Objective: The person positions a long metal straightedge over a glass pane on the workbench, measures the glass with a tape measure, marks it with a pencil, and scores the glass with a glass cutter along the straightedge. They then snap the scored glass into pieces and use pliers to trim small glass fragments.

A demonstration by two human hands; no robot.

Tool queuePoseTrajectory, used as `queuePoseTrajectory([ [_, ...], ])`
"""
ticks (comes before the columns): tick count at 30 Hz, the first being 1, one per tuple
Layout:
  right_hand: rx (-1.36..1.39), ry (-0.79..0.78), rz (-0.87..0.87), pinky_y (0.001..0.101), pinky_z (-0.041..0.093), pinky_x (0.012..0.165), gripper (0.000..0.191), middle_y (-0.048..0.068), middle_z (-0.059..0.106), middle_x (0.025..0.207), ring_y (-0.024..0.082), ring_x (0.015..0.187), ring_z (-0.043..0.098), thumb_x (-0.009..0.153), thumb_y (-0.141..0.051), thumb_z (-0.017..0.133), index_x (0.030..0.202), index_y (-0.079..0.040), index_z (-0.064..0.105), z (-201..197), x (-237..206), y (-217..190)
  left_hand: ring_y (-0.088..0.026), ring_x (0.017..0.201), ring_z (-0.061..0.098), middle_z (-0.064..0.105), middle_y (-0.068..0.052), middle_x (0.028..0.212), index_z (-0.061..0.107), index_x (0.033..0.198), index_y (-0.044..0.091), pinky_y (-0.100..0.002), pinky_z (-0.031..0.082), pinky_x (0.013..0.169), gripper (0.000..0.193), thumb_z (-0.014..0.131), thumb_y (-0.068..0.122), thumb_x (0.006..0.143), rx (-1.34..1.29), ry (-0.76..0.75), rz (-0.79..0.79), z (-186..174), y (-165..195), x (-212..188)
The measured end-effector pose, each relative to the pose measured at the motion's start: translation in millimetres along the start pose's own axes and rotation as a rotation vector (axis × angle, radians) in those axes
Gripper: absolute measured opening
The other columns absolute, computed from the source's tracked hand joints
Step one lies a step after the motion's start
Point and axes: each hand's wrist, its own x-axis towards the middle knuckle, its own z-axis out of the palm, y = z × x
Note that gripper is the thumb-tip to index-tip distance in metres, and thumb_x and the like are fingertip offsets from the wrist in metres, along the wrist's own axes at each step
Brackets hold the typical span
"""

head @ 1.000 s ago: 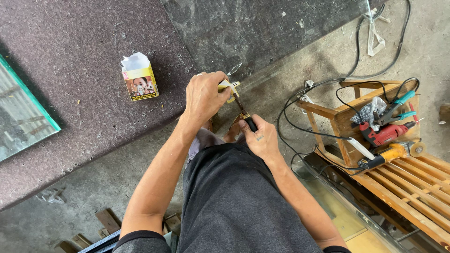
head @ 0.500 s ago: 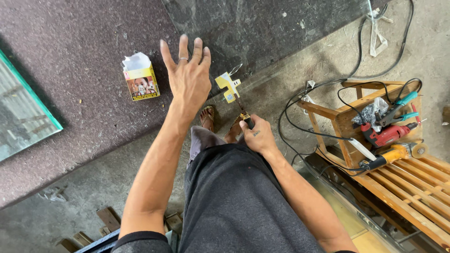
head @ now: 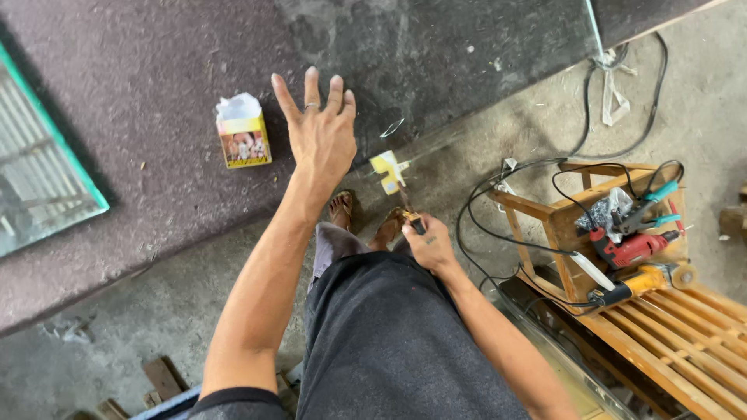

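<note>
Fingers, left: I am spreading them wide on my left hand, holding nothing, palm down over the dark slab.
Fingers, right: I am closing my right hand around the handle of a small tool; its yellow head is sticking out beyond my knuckles.
Tool's place: it is sitting at the edge of the glass sheet, just past my sandalled feet.
Direction from left fingers: the head is lying to the right of my left palm and a little nearer to me, close but apart.
Long axis: the tool is running from my right fist up and slightly left, toward the glass.
Nearer hand: the right is gripping it; the left is hovering just beside.
Other side: a small carton is standing left of my left hand, apart.
</note>
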Motion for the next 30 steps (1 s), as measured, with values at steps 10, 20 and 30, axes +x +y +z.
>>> queuePoseTrajectory([
  [10,-0.273,0.235,-0.281,0.0407,0.053,0.077,0.036,0.018,0.065,0.099,0.033,0.087,0.066,0.084,-0.017,0.076,0.115,0.0,0.068,-73,-56,-57,-0.022,0.088,0.07,0.074,-0.012,0.101,0.073,0.114,0.004,-0.039,0.055,0.079,0.034,0.073,0.026,0.089,-0.972,-0.363,-0.139,-76,27,-24],
  [20,-0.315,0.261,-0.485,0.0421,0.048,0.066,0.035,0.016,0.059,0.083,0.036,0.074,0.061,0.093,-0.029,0.08,0.088,-0.002,0.059,-53,-9,-137,-0.009,0.07,0.067,0.074,-0.004,0.079,0.074,0.095,0.002,-0.027,0.054,0.065,0.028,0.083,0.024,0.08,-1.148,-0.339,-0.339,-60,6,-6],
  [30,-0.267,0.075,-0.08,0.039,0.048,0.061,0.038,0.013,0.066,0.069,0.026,0.063,0.064,0.098,-0.039,0.068,0.087,-0.004,0.058,-27,10,-147,-0.008,0.064,0.059,0.069,-0.004,0.073,0.074,0.092,-0.001,-0.026,0.048,0.058,0.022,0.079,0.018,0.083,-1.188,-0.275,-0.365,-27,-12,0],
])
